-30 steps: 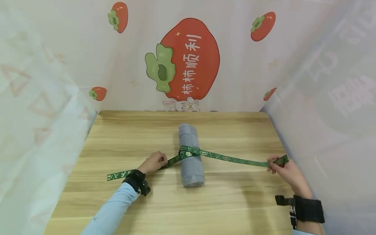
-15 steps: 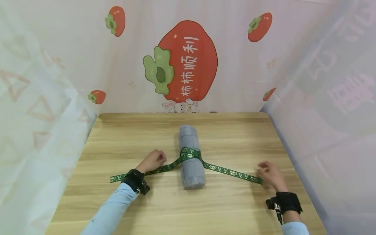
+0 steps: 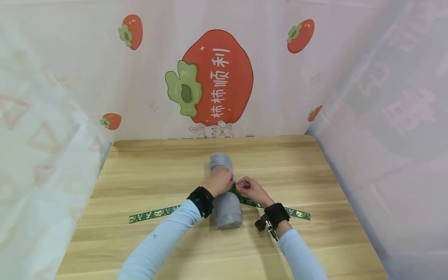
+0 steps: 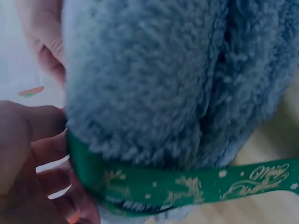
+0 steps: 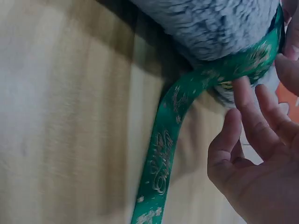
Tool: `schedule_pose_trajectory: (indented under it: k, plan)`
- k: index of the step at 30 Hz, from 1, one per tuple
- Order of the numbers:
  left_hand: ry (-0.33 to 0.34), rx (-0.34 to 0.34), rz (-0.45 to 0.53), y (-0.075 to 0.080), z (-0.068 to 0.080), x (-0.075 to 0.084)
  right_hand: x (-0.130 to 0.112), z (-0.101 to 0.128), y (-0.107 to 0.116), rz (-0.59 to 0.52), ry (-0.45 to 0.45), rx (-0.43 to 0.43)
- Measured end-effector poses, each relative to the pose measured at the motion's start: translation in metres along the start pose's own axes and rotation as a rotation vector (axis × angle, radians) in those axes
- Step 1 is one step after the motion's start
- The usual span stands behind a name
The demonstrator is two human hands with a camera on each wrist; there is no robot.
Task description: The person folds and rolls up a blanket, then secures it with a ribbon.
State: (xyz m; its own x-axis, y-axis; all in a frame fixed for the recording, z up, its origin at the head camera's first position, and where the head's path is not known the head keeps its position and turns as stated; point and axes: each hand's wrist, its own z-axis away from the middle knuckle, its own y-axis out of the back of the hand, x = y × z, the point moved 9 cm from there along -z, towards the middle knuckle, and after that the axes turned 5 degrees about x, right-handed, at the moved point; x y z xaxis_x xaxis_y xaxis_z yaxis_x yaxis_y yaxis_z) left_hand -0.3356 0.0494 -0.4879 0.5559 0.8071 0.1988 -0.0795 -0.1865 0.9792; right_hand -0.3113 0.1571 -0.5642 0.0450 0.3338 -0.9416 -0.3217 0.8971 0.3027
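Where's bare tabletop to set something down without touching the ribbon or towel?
Free: the far strip of the table between the rolled towel and the back wall, and the near edge below the ribbon tails. Crowded: the centre, where left hand and right hand work at the ribbon crossing.

Both moved in from the ribbon's point(image 3: 155, 213) far ends to the crossing atop the rolled towel point(image 3: 226, 206). Left hand point(image 3: 219, 181) now resting over the roll, right hand point(image 3: 251, 189) fingering the knot beside it. Ribbon tails dropped flat onto the table point(image 3: 315, 249), slack.
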Motion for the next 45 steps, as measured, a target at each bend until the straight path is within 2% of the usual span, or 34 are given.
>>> schedule_pose_trajectory:
  k: [3, 8, 11, 13, 17, 22, 24, 26, 31, 35, 37, 39, 41, 45]
  plan:
    - [0.069, 0.009, 0.038, -0.003, -0.004, -0.010, 0.002, -0.003, -0.005, 0.004, -0.003, 0.004]
    - [0.136, -0.033, 0.211, -0.009, -0.005, -0.020, 0.000, 0.000, -0.009, 0.076, 0.047, 0.018]
    - [0.152, -0.044, 0.311, -0.014, -0.004, -0.022, -0.005, 0.001, -0.009, 0.176, 0.126, 0.088]
    - [0.158, -0.035, 0.350, -0.016, -0.004, -0.022, -0.009, 0.000, -0.008, 0.251, 0.180, 0.169]
    - [0.139, -0.023, 0.395, -0.020, -0.003, -0.020, -0.019, -0.001, -0.008, 0.405, 0.277, 0.313]
    - [0.099, -0.032, 0.444, -0.024, -0.001, -0.017, -0.036, -0.004, -0.020, 0.802, 0.409, 0.365]
    - [0.083, -0.025, 0.455, -0.025, 0.000, -0.018, -0.041, -0.007, -0.022, 0.928, 0.452, 0.386]
    - [0.069, -0.020, 0.464, -0.026, 0.001, -0.019, -0.043, -0.012, -0.022, 0.982, 0.455, 0.398]
    - [0.069, -0.029, 0.477, -0.030, 0.004, -0.021, -0.036, -0.021, -0.020, 0.996, 0.404, 0.374]
    - [0.067, -0.024, 0.459, -0.031, 0.005, -0.022, -0.038, -0.020, -0.018, 1.068, 0.443, 0.416]
    - [0.068, -0.019, 0.456, -0.030, 0.006, -0.022, -0.040, -0.020, -0.015, 1.056, 0.461, 0.437]
    - [0.067, -0.012, 0.455, -0.029, 0.006, -0.023, -0.040, -0.022, -0.011, 0.955, 0.459, 0.402]
    - [0.066, -0.009, 0.462, -0.029, 0.007, -0.023, -0.035, -0.025, -0.008, 0.780, 0.416, 0.311]
    - [0.071, -0.008, 0.467, -0.027, 0.011, -0.027, -0.026, -0.027, -0.004, 0.425, 0.267, 0.101]
